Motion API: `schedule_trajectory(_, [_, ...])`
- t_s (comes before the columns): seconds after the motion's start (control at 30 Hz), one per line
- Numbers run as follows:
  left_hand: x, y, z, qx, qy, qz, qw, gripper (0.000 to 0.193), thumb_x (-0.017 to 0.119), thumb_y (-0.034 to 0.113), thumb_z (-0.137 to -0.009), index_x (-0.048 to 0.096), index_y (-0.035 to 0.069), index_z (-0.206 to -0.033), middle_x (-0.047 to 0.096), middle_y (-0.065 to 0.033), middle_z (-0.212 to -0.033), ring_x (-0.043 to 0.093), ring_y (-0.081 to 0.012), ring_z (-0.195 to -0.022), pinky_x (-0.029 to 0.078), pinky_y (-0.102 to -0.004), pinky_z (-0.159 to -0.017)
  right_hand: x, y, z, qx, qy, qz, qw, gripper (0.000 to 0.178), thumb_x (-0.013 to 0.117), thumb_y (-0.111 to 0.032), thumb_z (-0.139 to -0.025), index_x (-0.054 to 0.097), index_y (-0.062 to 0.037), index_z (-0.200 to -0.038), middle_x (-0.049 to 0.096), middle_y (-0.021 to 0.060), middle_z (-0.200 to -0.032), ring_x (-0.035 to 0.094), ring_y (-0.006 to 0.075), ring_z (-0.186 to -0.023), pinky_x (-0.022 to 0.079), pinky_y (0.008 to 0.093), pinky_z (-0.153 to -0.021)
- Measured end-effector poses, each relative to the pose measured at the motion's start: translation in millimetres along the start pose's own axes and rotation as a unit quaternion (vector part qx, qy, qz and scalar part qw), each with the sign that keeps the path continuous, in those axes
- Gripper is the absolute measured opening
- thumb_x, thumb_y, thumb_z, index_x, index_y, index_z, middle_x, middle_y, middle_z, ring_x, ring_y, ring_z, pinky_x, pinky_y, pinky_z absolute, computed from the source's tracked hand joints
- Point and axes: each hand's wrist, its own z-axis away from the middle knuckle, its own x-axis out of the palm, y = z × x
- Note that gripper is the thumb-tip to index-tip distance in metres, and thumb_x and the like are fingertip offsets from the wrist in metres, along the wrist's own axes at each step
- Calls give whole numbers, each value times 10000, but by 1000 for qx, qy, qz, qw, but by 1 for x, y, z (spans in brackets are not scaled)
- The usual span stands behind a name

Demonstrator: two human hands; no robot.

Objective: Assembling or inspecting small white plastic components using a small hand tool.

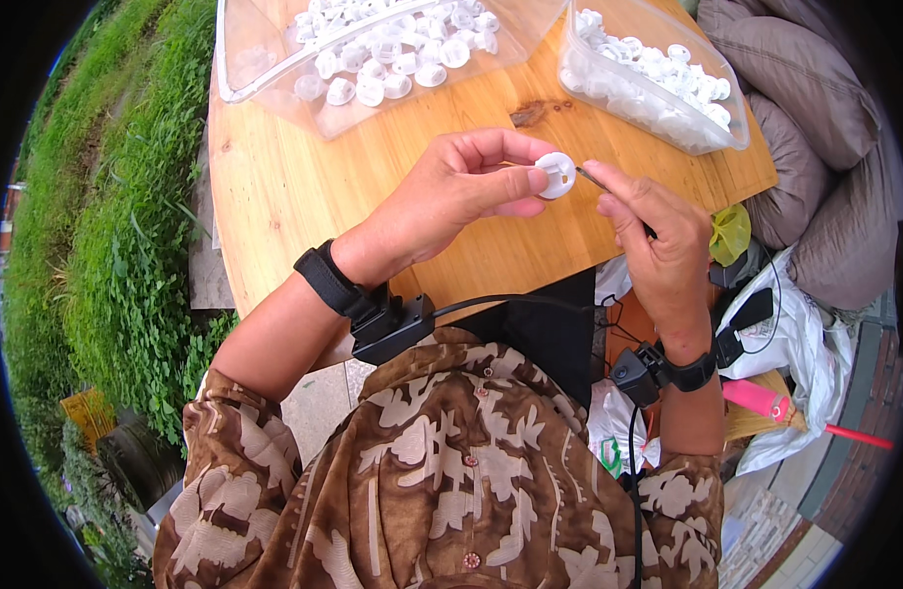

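Note:
Between the thumb and fingers of my left hand (471, 182) is a round white plastic part (556, 175) with a small slot in its face. It is held up above the wooden table (392, 236). My right hand (662, 231) is closed around a thin dark tool (593, 179). The tool's tip points at the white part's right edge, almost touching it; whether they meet I cannot tell. Most of the tool is hidden by my fingers, so its kind does not show.
A large clear plastic bin (343, 123) with many white parts stands at the far left of the table. A smaller clear bin (657, 123) with similar parts stands far right. Grey-brown padded fabric (805, 118), plastic bags (805, 344) and a cable (510, 297) are nearby.

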Motion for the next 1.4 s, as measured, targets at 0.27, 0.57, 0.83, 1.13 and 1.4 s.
schedule_trajectory(0.27, [0, -1, 0, -4, -10, 31, 999, 295, 629, 94, -877, 583, 5, -1155, 636, -80, -1089, 620, -164, -1010, 514, -278, -889, 6, -3, 4, -44, 23, 13, 999, 336, 572, 80, -790, 656, -58, -1084, 608, 137, -781, 617, 273, -693, 479, 326, -609])
schedule_trajectory(0.57, [0, -7, 0, 11, -10, 39, 999, 280, 638, 109, -873, 595, 13, -1133, 640, -80, -1080, 623, -170, -1011, 512, -290, -896, 8, -6, 8, -35, 35, 12, 999, 378, 580, 103, -763, 657, -67, -1092, 601, 129, -760, 620, 246, -673, 481, 322, -600])
schedule_trajectory(0.83, [4, -7, 2, 20, 0, 40, 999, 257, 639, 119, -874, 610, 13, -1107, 646, -77, -1062, 623, -164, -1005, 511, -287, -896, 11, -8, 13, -57, 56, 70, 994, 363, 587, 92, -750, 659, -58, -1072, 586, 112, -753, 603, 257, -657, 471, 338, -581])
schedule_trajectory(1.13, [7, -10, 2, 17, 13, 58, 998, 249, 641, 113, -872, 619, -6, -1089, 649, -85, -1053, 627, -163, -987, 519, -293, -884, 11, -3, 17, -136, 66, 201, 968, 387, 584, 68, -709, 673, -78, -1056, 576, 69, -744, 584, 238, -638, 468, 343, -559])
schedule_trajectory(1.4, [3, -18, -2, 1, 9, 29, 1000, 228, 645, 95, -866, 626, -9, -1068, 653, -87, -1048, 629, -147, -956, 525, -292, -870, -4, -9, 17, -148, -5, 268, 952, 346, 573, 23, -726, 667, -86, -1040, 550, 52, -722, 555, 225, -614, 450, 349, -542])
